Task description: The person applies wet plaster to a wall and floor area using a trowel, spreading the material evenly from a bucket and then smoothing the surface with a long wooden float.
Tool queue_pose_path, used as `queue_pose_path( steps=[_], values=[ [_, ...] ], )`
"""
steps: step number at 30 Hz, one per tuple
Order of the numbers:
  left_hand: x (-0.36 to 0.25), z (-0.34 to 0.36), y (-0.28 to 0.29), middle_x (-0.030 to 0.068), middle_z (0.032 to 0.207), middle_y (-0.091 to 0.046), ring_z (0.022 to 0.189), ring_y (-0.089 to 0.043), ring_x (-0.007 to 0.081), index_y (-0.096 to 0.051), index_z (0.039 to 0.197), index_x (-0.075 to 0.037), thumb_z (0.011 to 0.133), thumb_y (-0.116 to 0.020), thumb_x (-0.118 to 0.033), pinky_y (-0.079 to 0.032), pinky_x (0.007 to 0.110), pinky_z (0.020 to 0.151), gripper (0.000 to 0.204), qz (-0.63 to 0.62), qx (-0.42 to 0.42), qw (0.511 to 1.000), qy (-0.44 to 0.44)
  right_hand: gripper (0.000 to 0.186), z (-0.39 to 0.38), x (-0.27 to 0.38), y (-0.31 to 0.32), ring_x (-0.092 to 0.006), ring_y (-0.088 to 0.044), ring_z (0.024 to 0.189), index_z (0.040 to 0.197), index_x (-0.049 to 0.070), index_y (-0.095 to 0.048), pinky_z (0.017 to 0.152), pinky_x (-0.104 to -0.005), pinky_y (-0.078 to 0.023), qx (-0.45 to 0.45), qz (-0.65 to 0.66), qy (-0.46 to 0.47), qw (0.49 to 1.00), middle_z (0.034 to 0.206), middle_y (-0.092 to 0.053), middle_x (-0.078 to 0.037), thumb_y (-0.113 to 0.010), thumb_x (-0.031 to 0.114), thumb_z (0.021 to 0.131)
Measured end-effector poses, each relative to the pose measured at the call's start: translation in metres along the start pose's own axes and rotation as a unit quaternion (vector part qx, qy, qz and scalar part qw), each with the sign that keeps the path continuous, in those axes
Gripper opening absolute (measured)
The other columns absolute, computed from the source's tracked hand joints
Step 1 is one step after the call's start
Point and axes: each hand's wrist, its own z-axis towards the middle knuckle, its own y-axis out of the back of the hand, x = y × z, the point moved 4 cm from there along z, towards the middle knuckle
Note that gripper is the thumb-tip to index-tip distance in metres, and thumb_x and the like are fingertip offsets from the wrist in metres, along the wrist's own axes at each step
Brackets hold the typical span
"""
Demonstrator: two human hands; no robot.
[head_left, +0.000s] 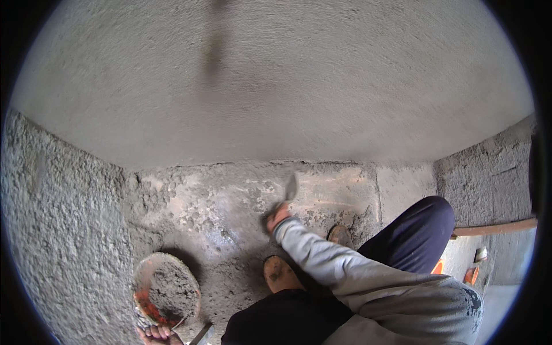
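My right hand [278, 215] is closed on a trowel [292, 187], whose blurred blade is over the mortar-spattered floor [345, 190], near the foot of the plastered wall [322, 86]. My left hand [158, 334] is at the lower left edge, fingers curled just below an orange bucket [144, 297] smeared and part-filled with grey mortar; what those fingers grip is unclear. A straight metal edge [202, 334] shows just right of that hand, partly out of view.
Rough plastered side walls [57, 218] [483, 184] flank the narrow space. My shoes [276, 270] rest on the floor below me. At the right, beyond a wooden edge [494, 227], orange containers [471, 275] and a small pale pot [480, 253] sit lower.
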Motion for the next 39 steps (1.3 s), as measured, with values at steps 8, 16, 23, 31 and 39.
queue_pose_path(
  steps=[8,16,23,31,39],
  values=[
    [0.015,0.023,0.059,-0.0074,0.050,-0.027,0.042,-0.022,0.0044,-0.042,0.069,-0.015,0.090,-0.049,-0.032,-0.024,0.021,0.037,0.028,0.025,-0.081,0.996,0.004,0.036,-0.029,0.019,0.091,-0.0395,-0.061,0.071,0.110,0.004,-0.038,0.067,-0.0463,-0.050,0.104,-0.247,0.272,0.924,0.091,-0.057,-0.028,-0.051,0.022,0.081],
    [0.029,0.030,0.081,-0.0063,0.053,-0.033,0.042,-0.028,0.0055,-0.046,0.074,-0.015,0.092,-0.046,-0.034,-0.031,0.022,0.043,0.027,0.024,-0.036,0.999,0.001,0.030,0.041,0.051,0.131,-0.0438,-0.061,0.075,0.111,0.005,-0.037,0.066,-0.0495,-0.051,-0.022,-0.399,0.305,0.865,0.097,-0.055,-0.032,-0.044,0.022,0.087],
    [0.029,0.027,0.076,-0.0063,0.051,-0.032,0.042,-0.028,0.0055,-0.045,0.073,-0.015,0.093,-0.045,-0.034,-0.029,0.022,0.041,0.027,0.036,-0.047,0.998,-0.014,0.024,0.058,0.027,0.124,-0.0442,-0.061,0.080,0.106,0.007,-0.037,0.068,-0.0480,-0.051,-0.003,-0.415,0.253,0.874,0.102,-0.054,-0.030,-0.041,0.021,0.086],
    [0.031,0.027,0.077,-0.0066,0.051,-0.029,0.041,-0.025,0.0055,-0.045,0.074,-0.013,0.093,-0.044,-0.033,-0.027,0.021,0.041,0.027,0.046,-0.087,0.995,-0.017,0.021,0.068,-0.040,0.166,-0.0428,-0.062,0.078,0.103,0.008,-0.037,0.059,-0.0508,-0.051,0.029,-0.470,0.203,0.858,0.098,-0.056,-0.026,-0.042,0.021,0.088],
    [0.034,0.036,0.089,-0.0033,0.060,-0.041,0.044,-0.028,0.0066,-0.044,0.078,-0.012,0.093,-0.043,-0.034,-0.026,0.020,0.041,0.027,0.107,-0.129,0.984,-0.066,0.021,0.066,-0.125,0.214,-0.0401,-0.062,0.067,0.101,0.012,-0.040,0.055,-0.0529,-0.048,-0.023,-0.430,0.235,0.871,0.089,-0.057,-0.023,-0.044,0.024,0.085]
  ],
)
